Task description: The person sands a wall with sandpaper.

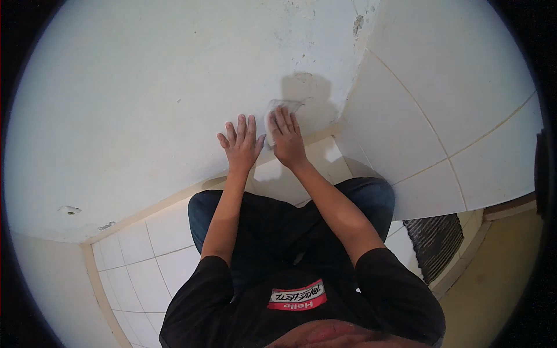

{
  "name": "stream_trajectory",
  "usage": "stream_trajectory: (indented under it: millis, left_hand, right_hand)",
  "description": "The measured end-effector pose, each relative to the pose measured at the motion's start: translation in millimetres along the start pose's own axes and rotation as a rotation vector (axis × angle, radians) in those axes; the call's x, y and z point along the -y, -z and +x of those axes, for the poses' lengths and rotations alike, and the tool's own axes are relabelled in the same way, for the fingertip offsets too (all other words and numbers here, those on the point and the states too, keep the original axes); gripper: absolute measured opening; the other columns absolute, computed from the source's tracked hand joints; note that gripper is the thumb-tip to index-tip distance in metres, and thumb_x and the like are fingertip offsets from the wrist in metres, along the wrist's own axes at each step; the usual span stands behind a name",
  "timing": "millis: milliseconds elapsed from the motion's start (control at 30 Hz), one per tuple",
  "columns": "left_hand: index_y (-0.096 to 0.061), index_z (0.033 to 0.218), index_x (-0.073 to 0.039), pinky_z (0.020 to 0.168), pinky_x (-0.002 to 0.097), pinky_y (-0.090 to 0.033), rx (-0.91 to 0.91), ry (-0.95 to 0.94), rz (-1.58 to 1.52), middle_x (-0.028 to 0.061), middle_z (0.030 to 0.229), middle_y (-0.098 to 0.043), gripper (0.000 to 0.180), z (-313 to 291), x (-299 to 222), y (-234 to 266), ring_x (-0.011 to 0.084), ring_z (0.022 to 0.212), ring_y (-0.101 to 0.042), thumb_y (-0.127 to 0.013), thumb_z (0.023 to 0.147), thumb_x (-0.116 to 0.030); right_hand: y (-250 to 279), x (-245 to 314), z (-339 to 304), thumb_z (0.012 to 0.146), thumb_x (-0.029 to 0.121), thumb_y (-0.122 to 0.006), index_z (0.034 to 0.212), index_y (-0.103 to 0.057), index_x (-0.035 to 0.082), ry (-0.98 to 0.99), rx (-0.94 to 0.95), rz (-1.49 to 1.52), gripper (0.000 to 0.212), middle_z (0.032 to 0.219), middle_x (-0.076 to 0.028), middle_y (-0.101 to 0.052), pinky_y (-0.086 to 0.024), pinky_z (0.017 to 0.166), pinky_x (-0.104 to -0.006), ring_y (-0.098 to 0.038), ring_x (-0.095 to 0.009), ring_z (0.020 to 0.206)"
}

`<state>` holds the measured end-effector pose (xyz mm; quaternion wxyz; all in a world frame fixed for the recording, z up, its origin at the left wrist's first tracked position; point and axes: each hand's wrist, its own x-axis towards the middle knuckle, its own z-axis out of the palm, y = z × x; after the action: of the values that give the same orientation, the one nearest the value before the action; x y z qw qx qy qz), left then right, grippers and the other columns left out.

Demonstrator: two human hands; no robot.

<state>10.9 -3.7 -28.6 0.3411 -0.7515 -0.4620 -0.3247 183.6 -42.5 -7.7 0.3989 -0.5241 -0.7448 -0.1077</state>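
My right hand (pixel 286 139) lies with its fingers close together over a pale, thin sheet like a cloth or paper, pressing it to the white wall (pixel 145 110). The pale sheet (pixel 278 104) shows past the fingertips and along the left side of the hand; the rest is hidden, and its exact kind is unclear. Dark smudges mark the wall just beyond it. To the left, my left hand (pixel 241 146) rests on the wall, its fingers spread and nothing in them.
White floor tiles (pixel 130 258) run along the wall's base. A tiled wall (pixel 441 110) meets the white wall at the right. A small fitting (pixel 70 210) sits low on the wall at the left. A dark ribbed mat (pixel 435 243) lies at the lower right, behind my bent knees.
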Motion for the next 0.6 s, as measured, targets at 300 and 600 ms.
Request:
stream_trajectory:
  millis: [300,600]
  left_hand:
    - [-0.048,0.150,-0.016,0.118,0.0591,0.014,0.007,0.006,-0.009,0.0135,0.164,-0.028,0.075,0,-1,0,0.0408,0.155,0.003,-0.064,0.089,-0.057]
    - [-0.049,0.149,-0.021,0.120,0.0609,0.008,-0.029,0.042,-0.024,0.0063,0.166,-0.027,0.072,-4,1,-4,0.0389,0.155,-0.005,-0.067,0.087,-0.052]
  right_hand:
    - [4,-22,0,0.082,-0.001,-0.048,0.148,-0.042,-0.005,-0.081,-0.080,-0.082,0.066,0.160,-0.023,-0.031,-0.018,0.122,-0.0553,-0.025,-0.041,0.150]
    - [-5,-43,-1,0.080,-0.012,-0.045,0.153,-0.021,-0.010,-0.539,-0.357,0.167,0.077,0.162,-0.032,-0.014,-0.018,0.123,-0.0516,-0.012,-0.046,0.152]
